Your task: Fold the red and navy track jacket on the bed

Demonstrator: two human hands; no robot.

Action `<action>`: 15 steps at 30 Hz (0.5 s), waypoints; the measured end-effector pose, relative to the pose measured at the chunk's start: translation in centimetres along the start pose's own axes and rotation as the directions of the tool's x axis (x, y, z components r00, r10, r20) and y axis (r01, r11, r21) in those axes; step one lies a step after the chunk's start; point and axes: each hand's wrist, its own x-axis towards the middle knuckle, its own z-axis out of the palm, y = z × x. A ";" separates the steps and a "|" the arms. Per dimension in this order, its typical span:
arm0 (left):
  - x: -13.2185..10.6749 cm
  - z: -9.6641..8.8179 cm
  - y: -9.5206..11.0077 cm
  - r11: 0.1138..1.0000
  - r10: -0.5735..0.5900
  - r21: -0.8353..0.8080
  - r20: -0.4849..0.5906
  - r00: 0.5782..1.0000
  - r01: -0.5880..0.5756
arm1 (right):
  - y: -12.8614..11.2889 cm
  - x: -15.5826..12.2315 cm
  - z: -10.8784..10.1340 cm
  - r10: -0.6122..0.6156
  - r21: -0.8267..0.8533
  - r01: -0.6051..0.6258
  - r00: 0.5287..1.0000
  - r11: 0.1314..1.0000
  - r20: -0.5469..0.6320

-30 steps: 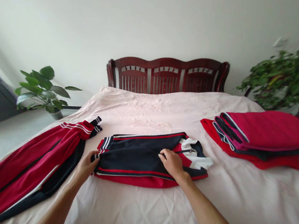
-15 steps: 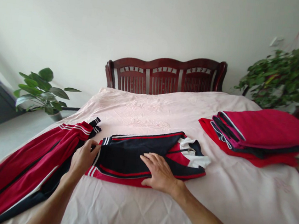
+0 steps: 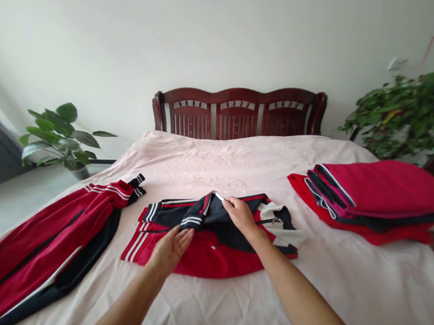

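Observation:
A red and navy track jacket (image 3: 207, 257) with a white collar lies on the bed in front of me, its collar end to the right. One navy sleeve (image 3: 213, 216) is lifted and bent over the jacket's front. My left hand (image 3: 172, 246) has its fingertips closed at the sleeve's white-striped cuff. Farther up the same sleeve, my right hand (image 3: 239, 214) pinches its edge by the white piping. The other navy sleeve lies along the jacket's far side, partly hidden under the lifted one.
A second red and navy track jacket (image 3: 37, 247) is spread out at the left. To the right sits a stack of folded red and dark clothes (image 3: 388, 191). The pink bedspread (image 3: 247, 315) reaches a wooden headboard (image 3: 237, 113). Potted plants (image 3: 60, 135) flank the bed.
The near sleeve, flat along the jacket before, is now raised and bent away from me, uncovering the red body. My left hand has moved right; my right hand moved farther away and closed on the sleeve.

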 end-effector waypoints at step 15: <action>-0.4 1.6 -3.7 -0.367 -0.001 0.617 0.748 0.664 -0.696 | 5.6 1.5 -1.3 0.268 0.507 -0.231 0.963 0.831 -0.001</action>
